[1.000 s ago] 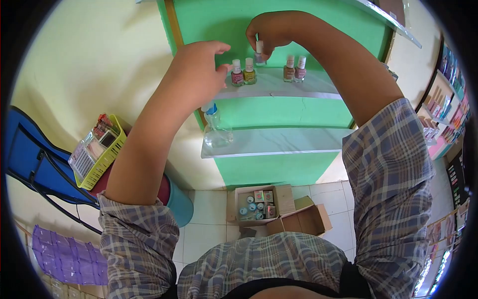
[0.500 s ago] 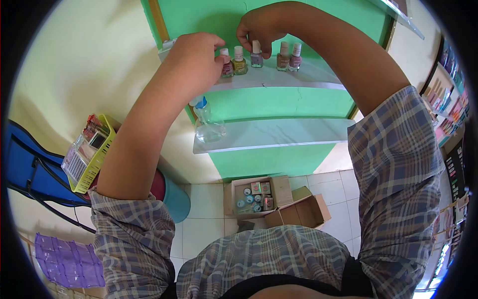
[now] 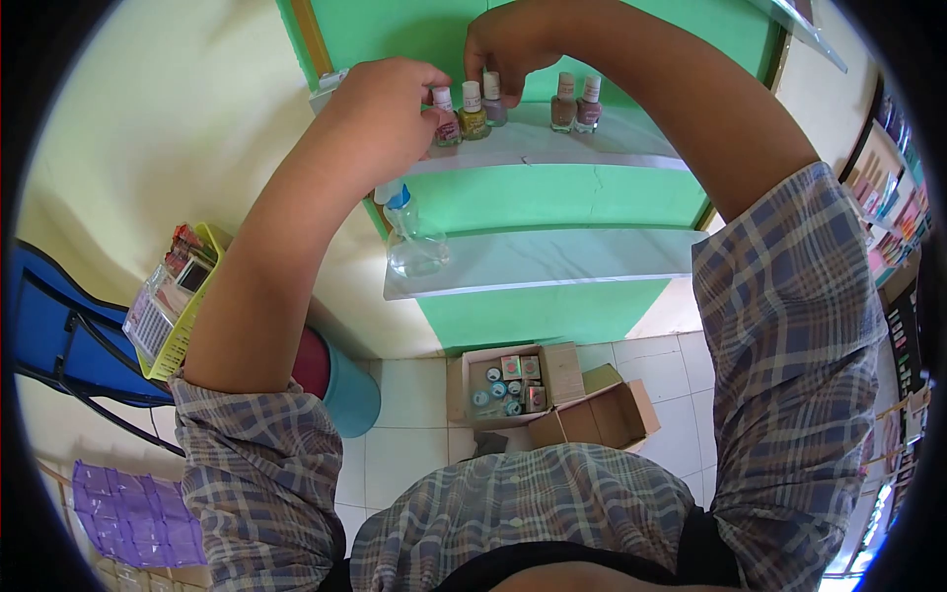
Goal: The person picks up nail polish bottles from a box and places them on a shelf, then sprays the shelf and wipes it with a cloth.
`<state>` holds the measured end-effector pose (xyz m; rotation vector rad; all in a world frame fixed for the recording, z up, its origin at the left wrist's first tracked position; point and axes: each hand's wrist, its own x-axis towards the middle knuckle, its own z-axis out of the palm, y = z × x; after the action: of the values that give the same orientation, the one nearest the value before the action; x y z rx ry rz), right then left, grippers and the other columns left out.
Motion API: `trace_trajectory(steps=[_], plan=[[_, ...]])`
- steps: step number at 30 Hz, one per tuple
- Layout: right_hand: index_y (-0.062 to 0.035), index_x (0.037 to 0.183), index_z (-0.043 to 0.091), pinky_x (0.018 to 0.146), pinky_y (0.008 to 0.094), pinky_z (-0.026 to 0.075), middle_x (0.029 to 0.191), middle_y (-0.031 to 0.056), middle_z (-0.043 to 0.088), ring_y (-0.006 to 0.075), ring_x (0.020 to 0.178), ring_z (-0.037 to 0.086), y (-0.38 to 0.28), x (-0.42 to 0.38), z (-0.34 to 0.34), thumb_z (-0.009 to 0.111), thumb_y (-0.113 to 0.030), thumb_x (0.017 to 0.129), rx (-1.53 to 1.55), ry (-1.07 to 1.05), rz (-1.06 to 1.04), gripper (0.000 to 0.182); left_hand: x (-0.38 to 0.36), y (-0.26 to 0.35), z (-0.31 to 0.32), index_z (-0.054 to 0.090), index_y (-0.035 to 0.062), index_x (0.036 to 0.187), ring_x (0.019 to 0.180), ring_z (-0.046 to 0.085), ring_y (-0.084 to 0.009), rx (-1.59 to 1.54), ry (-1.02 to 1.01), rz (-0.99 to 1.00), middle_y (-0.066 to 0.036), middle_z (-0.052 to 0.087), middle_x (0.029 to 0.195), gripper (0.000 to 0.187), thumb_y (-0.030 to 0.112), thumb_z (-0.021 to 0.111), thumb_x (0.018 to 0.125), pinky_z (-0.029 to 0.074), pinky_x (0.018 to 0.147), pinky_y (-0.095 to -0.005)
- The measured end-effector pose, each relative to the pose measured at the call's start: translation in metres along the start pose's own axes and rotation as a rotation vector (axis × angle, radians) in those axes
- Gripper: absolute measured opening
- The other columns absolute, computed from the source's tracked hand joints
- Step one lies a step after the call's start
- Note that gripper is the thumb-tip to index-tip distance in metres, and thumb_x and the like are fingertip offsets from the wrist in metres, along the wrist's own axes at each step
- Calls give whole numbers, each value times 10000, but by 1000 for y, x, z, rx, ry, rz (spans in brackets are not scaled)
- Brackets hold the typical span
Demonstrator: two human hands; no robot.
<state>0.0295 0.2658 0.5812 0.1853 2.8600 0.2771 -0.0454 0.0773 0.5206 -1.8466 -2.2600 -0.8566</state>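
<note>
On the upper white shelf [image 3: 552,148], my left hand [image 3: 390,104] has its thumb and forefinger closed around a pink nail polish bottle [image 3: 447,126]. Beside it stands a yellow nail polish bottle [image 3: 473,120] with a white cap. My right hand [image 3: 515,49] reaches down from above and grips a greyish-lilac nail polish bottle [image 3: 494,111], close against the yellow one; some of its fingers are hidden behind the bottle. Further right, a brown nail polish bottle [image 3: 563,113] and a mauve one [image 3: 588,115] stand upright side by side, apart from both hands.
A clear spray bottle [image 3: 418,252] stands on the lower shelf [image 3: 552,261]. On the floor are a cardboard box [image 3: 457,390] of small jars and boxes, an open carton [image 3: 602,414] and a teal bin [image 3: 353,395]. A yellow basket [image 3: 178,345] sits left by a blue chair [image 3: 59,316].
My right hand has moved the greyish-lilac bottle left, up beside the yellow one, widening the gap to the brown bottle. My left hand stays at the pink bottle.
</note>
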Motion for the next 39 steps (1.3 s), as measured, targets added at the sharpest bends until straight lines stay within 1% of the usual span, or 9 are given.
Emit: trace_trajectory(steps=[3, 6, 10, 12, 15, 25, 31, 33, 39], plan=[[-95, 1128, 703, 804, 398, 500, 992, 84, 721, 233, 909, 647, -13, 3, 0, 781, -230, 757, -43, 50, 182, 402, 2, -8, 6, 580, 23, 1259, 687, 710, -221, 42, 28, 50, -129, 693, 1065, 372, 38, 627, 890, 540, 596, -307], [-78, 1105, 703, 800, 401, 499, 980, 95, 719, 240, 913, 647, -18, 1, -3, 775, -245, 765, -84, 16, 209, 385, 1, -9, 7, 571, 24, 1264, 696, 712, -217, 67, 42, 65, -134, 698, 1045, 384, 36, 632, 886, 536, 594, -304], [-91, 1107, 703, 806, 404, 497, 1014, 90, 714, 243, 929, 645, -14, 6, -3, 784, -257, 759, -113, 7, 215, 393, 1, -9, 9, 562, 26, 1270, 709, 712, -210, 47, 38, 41, -141, 697, 1035, 394, 37, 635, 883, 533, 599, -301], [-111, 1112, 706, 829, 406, 492, 1056, 85, 707, 247, 976, 635, -11, 7, -2, 801, -268, 745, -210, -1, 94, 411, -2, -6, 9, 559, 26, 1270, 708, 712, -209, 26, 24, 23, -141, 697, 1033, 394, 39, 634, 883, 532, 603, -302], [-155, 1149, 703, 853, 418, 481, 1100, 76, 699, 255, 1018, 622, -10, 2, 0, 821, -283, 725, -79, 24, 194, 458, -2, -6, 10, 555, 25, 1270, 705, 710, -209, 6, 12, 5, -143, 696, 1030, 395, 40, 633, 883, 532, 611, -304], [-237, 1239, 663, 895, 429, 461, 1166, 73, 680, 268, 1079, 602, -11, -12, -1, 831, -299, 713, -107, -80, 161, 556, 0, -4, 11, 540, 16, 1269, 690, 710, -213, -7, 10, -15, -144, 702, 1009, 405, 46, 645, 879, 530, 603, -301], [-154, 1204, 683, 905, 424, 453, 1166, 118, 675, 266, 1079, 601, -14, -13, 2, 811, -389, 715, -149, 33, 111, 558, 1, -5, 13, 538, 13, 1272, 688, 711, -217, -40, 26, -18, -150, 692, 1047, 409, 45, 649, 879, 533, 597, -303], [-111, 1107, 724, 889, 410, 456, 1118, 129, 689, 260, 1035, 615, -19, -15, 0, 799, -413, 719, 86, 17, 102, 497, 2, -6, 13, 536, 10, 1275, 686, 711, -218, -40, 15, -18, -152, 689, 1054, 413, 45, 650, 879, 535, 597, -305], [-93, 1012, 746, 817, 395, 478, 1007, 101, 714, 243, 919, 635, -27, -12, 3, 810, -385, 705, 55, 105, 111, 428, 4, -11, 18, 518, 2, 1292, 676, 711, -223, 103, 59, 13, -156, 688, 1048, 438, 50, 652, 878, 544, 600, -313]])
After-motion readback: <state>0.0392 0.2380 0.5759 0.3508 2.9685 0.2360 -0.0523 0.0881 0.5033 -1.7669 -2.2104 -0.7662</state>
